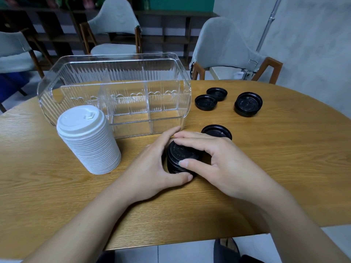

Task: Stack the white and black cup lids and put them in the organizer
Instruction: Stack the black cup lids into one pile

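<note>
A short stack of black lids [178, 154] stands on the wooden table [266, 168] near its front. My left hand [152, 168] curls around the stack's left side, thumb under its near edge. My right hand [214, 158] grips it from the right, fingers over the top and thumb on its front. A tall stack of white lids [89, 139] stands to the left. Behind both sits the clear ribbed organizer [114, 88], its compartments holding nothing. Loose black lids lie to the right: one [216, 130] just behind my right hand, two [206, 102] further back, and a small pile [247, 104].
Grey chairs with wooden frames stand behind the table, one [228, 48] at the right rear, another [115, 31] behind the organizer, a third [13, 52] at far left. The table's front edge runs close to my forearms.
</note>
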The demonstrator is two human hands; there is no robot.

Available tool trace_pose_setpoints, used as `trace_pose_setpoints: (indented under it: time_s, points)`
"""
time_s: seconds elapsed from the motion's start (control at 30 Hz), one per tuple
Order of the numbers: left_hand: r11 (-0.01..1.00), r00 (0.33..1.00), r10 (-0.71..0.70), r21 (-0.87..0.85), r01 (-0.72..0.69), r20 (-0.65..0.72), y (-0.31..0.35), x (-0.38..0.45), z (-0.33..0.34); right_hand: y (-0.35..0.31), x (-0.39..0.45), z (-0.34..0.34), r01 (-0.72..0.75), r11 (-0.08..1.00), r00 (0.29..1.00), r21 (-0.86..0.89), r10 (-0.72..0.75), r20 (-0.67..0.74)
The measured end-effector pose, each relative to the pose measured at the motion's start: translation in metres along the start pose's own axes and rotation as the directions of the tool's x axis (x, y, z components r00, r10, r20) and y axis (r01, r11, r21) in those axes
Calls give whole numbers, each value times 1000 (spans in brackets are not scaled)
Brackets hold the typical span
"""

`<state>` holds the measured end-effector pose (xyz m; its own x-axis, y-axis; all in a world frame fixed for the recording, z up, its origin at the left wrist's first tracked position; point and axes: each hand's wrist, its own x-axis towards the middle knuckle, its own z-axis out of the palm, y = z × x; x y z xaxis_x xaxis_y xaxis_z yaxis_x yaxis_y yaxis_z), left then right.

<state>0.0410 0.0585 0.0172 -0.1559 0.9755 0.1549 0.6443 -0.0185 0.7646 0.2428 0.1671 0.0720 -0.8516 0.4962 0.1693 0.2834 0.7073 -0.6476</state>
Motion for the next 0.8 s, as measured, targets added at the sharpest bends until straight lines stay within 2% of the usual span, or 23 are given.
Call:
trace_pose_setpoints:
  time_s: [0.33,0.6,0.67,0.8]
  points:
    - [999,995,33,16,-31,-93,11,-1,4,-2,-2,15,-71,996,978,49,79,-195]
    - [999,991,-9,38,14,-131,10,-3,4,-5,-2,32,-60,996,933,62,78,-352]
    - [999,992,-14,30,18,-129,10,-3,4,-5,-2,30,-70,994,936,80,93,-338]
    - [1000,995,-18,-3,18,-99,8,-2,3,-2,0,18,-120,979,968,163,152,-198]
